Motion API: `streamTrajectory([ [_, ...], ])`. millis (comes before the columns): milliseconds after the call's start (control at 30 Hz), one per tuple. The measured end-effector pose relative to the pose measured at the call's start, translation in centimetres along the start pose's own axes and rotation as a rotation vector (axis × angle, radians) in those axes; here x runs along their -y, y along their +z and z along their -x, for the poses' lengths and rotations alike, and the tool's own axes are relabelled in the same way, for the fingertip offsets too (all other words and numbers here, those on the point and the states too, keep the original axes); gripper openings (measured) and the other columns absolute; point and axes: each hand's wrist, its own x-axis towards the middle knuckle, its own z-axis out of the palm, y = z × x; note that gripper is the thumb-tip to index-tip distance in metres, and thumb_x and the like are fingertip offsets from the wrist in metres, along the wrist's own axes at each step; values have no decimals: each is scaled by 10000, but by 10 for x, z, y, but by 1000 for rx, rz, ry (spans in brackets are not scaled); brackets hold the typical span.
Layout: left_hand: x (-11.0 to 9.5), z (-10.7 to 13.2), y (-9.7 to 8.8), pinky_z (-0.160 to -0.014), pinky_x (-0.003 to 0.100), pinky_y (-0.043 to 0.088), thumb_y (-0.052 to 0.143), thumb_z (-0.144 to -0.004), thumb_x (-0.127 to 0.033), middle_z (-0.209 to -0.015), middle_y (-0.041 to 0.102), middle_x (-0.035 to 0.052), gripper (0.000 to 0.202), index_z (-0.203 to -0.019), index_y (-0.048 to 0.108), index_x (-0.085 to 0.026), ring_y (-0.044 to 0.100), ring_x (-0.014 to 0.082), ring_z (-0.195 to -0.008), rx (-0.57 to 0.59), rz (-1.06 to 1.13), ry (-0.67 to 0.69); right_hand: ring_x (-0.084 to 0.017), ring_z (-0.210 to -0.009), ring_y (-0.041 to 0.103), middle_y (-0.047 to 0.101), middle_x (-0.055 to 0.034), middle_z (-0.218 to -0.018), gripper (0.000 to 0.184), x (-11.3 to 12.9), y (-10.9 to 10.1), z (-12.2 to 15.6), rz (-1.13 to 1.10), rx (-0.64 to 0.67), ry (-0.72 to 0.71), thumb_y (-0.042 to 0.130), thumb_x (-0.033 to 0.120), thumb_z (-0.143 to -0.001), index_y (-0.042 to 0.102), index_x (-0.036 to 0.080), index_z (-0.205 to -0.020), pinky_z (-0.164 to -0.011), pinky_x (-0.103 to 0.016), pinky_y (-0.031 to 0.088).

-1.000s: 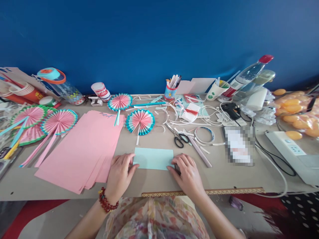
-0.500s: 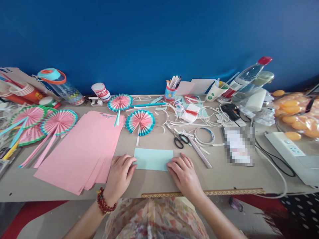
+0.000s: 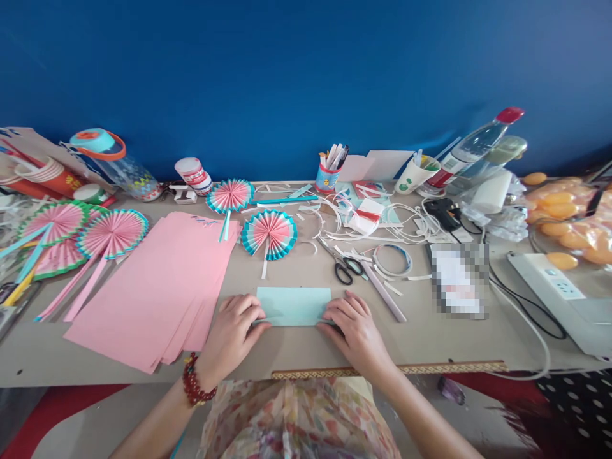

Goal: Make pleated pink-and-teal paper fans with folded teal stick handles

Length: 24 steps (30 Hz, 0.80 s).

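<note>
Since half a second ago, the left hand [image 3: 239,325] has slid inward onto the near left corner of one pale blue paper [image 3: 293,301], and a narrow band now shows along its near edge. Left thumb and fingers pinch that corner; the right hand [image 3: 354,325] pinches the near right one. The paper lies flat between them, in front of the person.

From the left: one water bottle [image 3: 128,171], at least three pleated fans [image 3: 112,234] overlapping, one stack of pink sheets [image 3: 148,287], two more rosette fans [image 3: 269,234] beyond the blue paper, one pen cup [image 3: 327,177], one pair of scissors [image 3: 348,270], one roll of tape [image 3: 408,260], one red-capped bottle [image 3: 471,153] and one power strip [image 3: 557,299].

Red cups [image 3: 50,176] are cut off by the left edge, the bagged orange balls [image 3: 564,207] by the right. Pixels mask a flat dark-edged object [image 3: 456,280]. The pink sheets overlap too closely to count; the fingers hide the blue paper's near corners.

All this rests on a grey-beige tabletop [image 3: 291,350], with a patterned strip [image 3: 459,367] along its front edge, against a plain blue wall [image 3: 306,83].
</note>
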Motion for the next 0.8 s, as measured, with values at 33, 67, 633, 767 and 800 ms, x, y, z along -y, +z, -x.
streamTrajectory([
  [33,0,-1,0,-825,383,445,563,-956,-273,-963,621,31,99,-878,584,-215,594,215,-906,-7,-4,-3,-210,-932,618,672,-36,-957,102,-1,0,0,7,2,5,579,277,-957,630,239,-877,-1078,-475,369],
  [67,0,-2,0,-821,383,443,557,-959,-275,-954,620,30,109,-872,581,-214,592,214,-897,-10,-9,-7,-216,-941,617,668,-42,-965,105,-1,0,0,14,4,11,577,283,-957,630,238,-878,-1072,-474,377],
  [633,0,-4,5,-746,374,410,552,-957,-354,-929,603,39,211,-806,566,-207,572,219,-826,-48,-135,-31,-242,-910,556,615,-77,-981,132,0,-2,-5,99,8,100,568,286,-935,601,211,-832,-811,-375,449],
  [767,0,-3,5,-751,377,406,554,-959,-356,-943,593,39,208,-814,552,-206,562,224,-838,-40,-131,-41,-243,-907,542,618,-75,-980,182,-2,-4,-6,103,45,102,554,316,-959,593,211,-816,-806,-377,433],
  [800,0,-3,4,-755,379,406,557,-957,-357,-949,592,41,207,-815,550,-206,561,227,-844,-39,-130,-42,-242,-906,539,619,-73,-977,197,-2,-5,-7,106,56,105,556,323,-961,589,211,-802,-805,-376,431],
])
